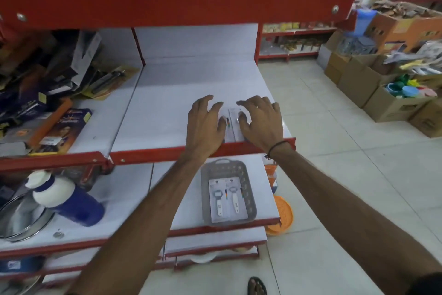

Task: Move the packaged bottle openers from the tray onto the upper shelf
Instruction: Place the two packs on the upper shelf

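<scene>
Two packaged bottle openers (228, 196) lie side by side in a grey perforated tray (248, 189); each is a white-handled opener on a white card with a small coloured strip at its edge. More white packages (232, 124) lie flat on the upper shelf (167, 108), near its front right corner, mostly hidden under the hands. The left hand (205, 127) and the right hand (262, 122) rest palm-down on these packages with fingers spread wide, gripping nothing that can be seen. A dark band circles the right wrist.

The tray sits on the lower shelf (186, 213), just below the hands and between the two forearms. To the left on that shelf lie a blue-and-white bottle (69, 201) and a steel lidded pot (21, 220). Boxed goods (47, 108) crowd the left part of the upper shelf. An orange round object (282, 215) leans by the shelf's right end.

The shelving is white with red edges. The floor (346, 156) is pale tile, and open cardboard boxes (382, 93) of wares stand far right.
</scene>
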A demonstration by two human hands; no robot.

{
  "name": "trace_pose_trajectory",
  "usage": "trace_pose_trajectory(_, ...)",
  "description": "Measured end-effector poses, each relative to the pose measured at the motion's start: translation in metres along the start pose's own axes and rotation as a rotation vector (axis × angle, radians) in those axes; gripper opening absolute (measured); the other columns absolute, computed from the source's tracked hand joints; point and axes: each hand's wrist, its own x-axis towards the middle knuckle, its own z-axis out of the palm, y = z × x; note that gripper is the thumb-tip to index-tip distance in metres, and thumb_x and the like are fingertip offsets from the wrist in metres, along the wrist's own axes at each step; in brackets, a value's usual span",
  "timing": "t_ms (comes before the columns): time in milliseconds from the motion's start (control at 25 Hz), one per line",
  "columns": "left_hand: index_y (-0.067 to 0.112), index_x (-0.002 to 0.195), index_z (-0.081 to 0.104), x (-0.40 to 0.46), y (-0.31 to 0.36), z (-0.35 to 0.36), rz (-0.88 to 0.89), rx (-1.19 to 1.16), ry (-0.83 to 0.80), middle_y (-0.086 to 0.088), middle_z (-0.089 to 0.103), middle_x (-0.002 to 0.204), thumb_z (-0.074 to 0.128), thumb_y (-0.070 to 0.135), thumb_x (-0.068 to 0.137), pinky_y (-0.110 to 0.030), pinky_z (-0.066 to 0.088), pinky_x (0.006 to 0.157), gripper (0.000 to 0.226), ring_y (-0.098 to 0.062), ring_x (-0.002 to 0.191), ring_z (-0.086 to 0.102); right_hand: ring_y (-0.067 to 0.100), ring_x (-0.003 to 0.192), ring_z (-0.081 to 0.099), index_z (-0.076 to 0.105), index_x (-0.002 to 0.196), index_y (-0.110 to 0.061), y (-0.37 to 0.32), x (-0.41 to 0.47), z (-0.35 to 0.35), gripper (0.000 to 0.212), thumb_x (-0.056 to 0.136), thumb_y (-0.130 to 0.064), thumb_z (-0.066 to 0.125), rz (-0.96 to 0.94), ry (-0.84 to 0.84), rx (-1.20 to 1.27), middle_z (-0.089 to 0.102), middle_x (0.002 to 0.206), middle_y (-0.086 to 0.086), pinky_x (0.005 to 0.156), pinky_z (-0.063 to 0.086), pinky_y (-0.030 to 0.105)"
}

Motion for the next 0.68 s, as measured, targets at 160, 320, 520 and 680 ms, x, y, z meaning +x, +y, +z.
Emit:
trace_pose_trajectory(160,0.018,0.111,0.063,-0.086,0.016,0.006,0.094,-0.044,0.24,-0.005,0.059,0.117,0.053,0.017,0.09,-0.034,0.044,0.087,0.023,-0.023,0.105,0.053,0.021,0.083,0.056,0.072,0.092,-0.019,-0.031,-0.079,-0.006,0.016,0.082,-0.023,0.06,-0.046,0.302,0.092,0.068,0.09,-0.003,0.073,0.039,0.035)
trace_pose_trajectory(320,0.011,0.109,0.067,-0.158,0.004,0.046,0.09,-0.056,0.107,-0.01,0.069,0.112,0.056,0.015,0.092,-0.038,0.05,0.088,0.021,-0.029,0.102,0.061,0.022,0.088,0.06,0.071,0.095,-0.015,-0.038,-0.158,0.019,0.02,0.083,-0.025,0.059,-0.019,0.165,0.118,0.07,0.094,0.001,0.079,0.041,0.035)
trace_pose_trajectory(520,0.009,0.133,0.056,-0.18,-0.03,0.101,-0.076,-0.104,-0.375,-0.011,0.059,0.139,0.054,0.023,0.098,-0.039,0.045,0.111,0.038,-0.028,0.124,0.058,0.025,0.109,0.063,0.061,0.126,-0.018,-0.024,-0.19,0.066,0.04,0.086,-0.023,0.058,0.085,-0.403,0.076,0.067,0.127,0.002,0.092,0.047,0.038)
trace_pose_trajectory(680,0.011,0.136,0.049,-0.154,-0.059,0.146,-0.086,0.048,-0.596,-0.011,0.059,0.138,0.05,0.025,0.101,-0.034,0.05,0.1,0.039,-0.03,0.12,0.06,0.03,0.119,0.06,0.05,0.139,-0.019,-0.003,-0.165,0.113,0.055,0.086,-0.018,0.062,0.138,-0.779,0.137,0.058,0.14,0.004,0.102,0.052,0.044)
